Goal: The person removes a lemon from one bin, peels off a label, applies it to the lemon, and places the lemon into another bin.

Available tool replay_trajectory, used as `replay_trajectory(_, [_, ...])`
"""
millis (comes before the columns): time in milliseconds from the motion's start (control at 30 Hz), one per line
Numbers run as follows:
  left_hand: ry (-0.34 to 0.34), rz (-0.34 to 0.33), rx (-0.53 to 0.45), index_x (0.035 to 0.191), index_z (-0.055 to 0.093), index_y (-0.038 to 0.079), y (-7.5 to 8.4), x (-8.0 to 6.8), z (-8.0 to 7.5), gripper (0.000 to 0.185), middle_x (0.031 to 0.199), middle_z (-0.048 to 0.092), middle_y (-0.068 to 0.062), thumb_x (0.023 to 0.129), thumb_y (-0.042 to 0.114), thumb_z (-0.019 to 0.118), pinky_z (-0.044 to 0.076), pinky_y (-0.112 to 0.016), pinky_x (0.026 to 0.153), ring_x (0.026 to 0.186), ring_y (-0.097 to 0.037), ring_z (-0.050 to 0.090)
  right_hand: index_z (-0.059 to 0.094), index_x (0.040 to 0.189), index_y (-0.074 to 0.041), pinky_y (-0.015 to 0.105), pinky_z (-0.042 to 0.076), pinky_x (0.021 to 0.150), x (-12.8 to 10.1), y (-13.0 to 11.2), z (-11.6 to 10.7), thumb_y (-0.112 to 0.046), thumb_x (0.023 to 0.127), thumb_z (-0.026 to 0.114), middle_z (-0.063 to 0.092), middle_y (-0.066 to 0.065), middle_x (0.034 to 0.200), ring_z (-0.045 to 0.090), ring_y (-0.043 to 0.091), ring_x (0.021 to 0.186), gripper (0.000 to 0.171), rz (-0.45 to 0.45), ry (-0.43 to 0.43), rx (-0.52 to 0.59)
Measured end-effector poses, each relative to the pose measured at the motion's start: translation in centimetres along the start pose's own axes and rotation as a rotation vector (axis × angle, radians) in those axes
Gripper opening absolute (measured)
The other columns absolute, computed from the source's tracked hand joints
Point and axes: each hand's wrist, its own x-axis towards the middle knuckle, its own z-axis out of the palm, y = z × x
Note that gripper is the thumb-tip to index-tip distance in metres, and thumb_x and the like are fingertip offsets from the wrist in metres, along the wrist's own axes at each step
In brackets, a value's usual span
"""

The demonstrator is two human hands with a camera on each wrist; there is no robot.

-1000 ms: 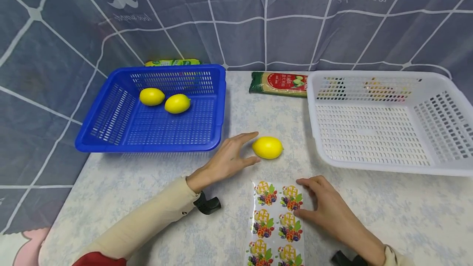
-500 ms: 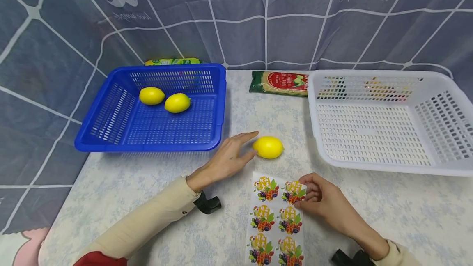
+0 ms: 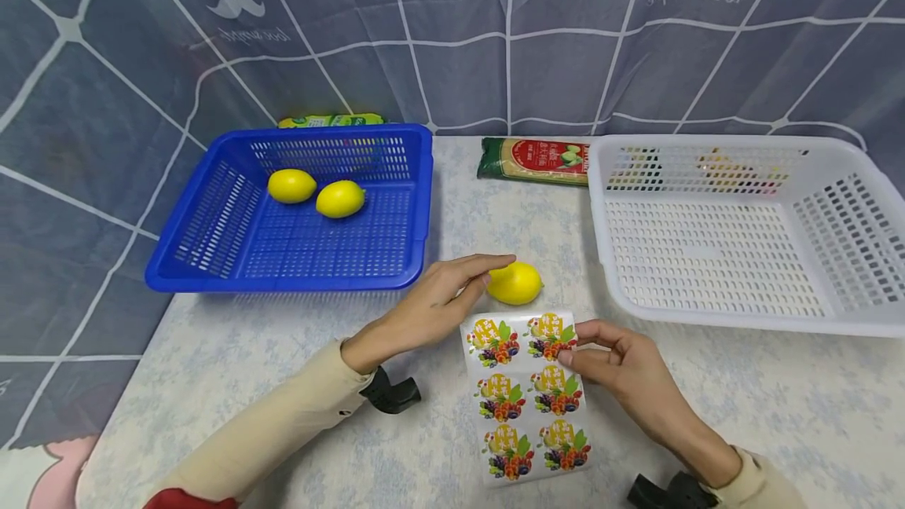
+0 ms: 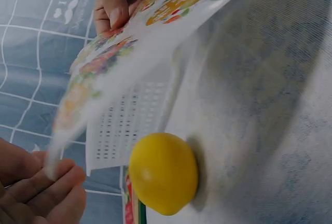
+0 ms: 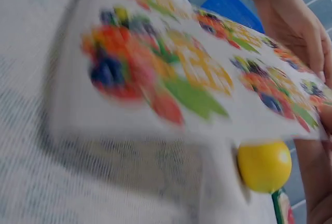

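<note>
In the head view a sheet of fruit-print stickers (image 3: 526, 399) is raised off the table. My right hand (image 3: 625, 371) pinches its upper right edge between thumb and fingers. My left hand (image 3: 441, 301) reaches over the table with extended fingers, close to the sheet's upper left corner. In the left wrist view that corner passes by the left fingertips (image 4: 67, 177); whether they touch it I cannot tell. A yellow lemon (image 3: 519, 283) lies just beyond the left fingertips, partly covered by them. The right wrist view shows the sheet tilted above the table, with the lemon (image 5: 264, 166) behind it.
A blue basket (image 3: 297, 283) with two lemons (image 3: 291, 186) in it stands at the left. To the right is a white basket (image 3: 749, 322). A red and green packet (image 3: 533, 160) lies at the back, and a yellow-green packet (image 3: 331, 120) sits behind the blue basket.
The right hand has taken hold of the sticker sheet, lifted it off the table and brought it towards the left hand. The left hand's fingers have come closer together by the lemon.
</note>
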Motion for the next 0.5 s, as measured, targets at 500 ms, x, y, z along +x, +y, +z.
replay_trajectory(500, [0.165,0.119,-0.171,0.118,0.071,0.007,1.7,-0.8,-1.1,0.023,0.116,0.070,-0.002,0.098,0.009,0.059,0.051,-0.031,0.094,0.108,-0.011,0.064,0.055,0.112,0.003,0.030,0.059,0.068,-0.5,-1.6,1.1,-0.007,0.091,0.070,0.073,-0.001,0.089,0.070,0.008,0.075,0.028,-0.148,0.220,0.112])
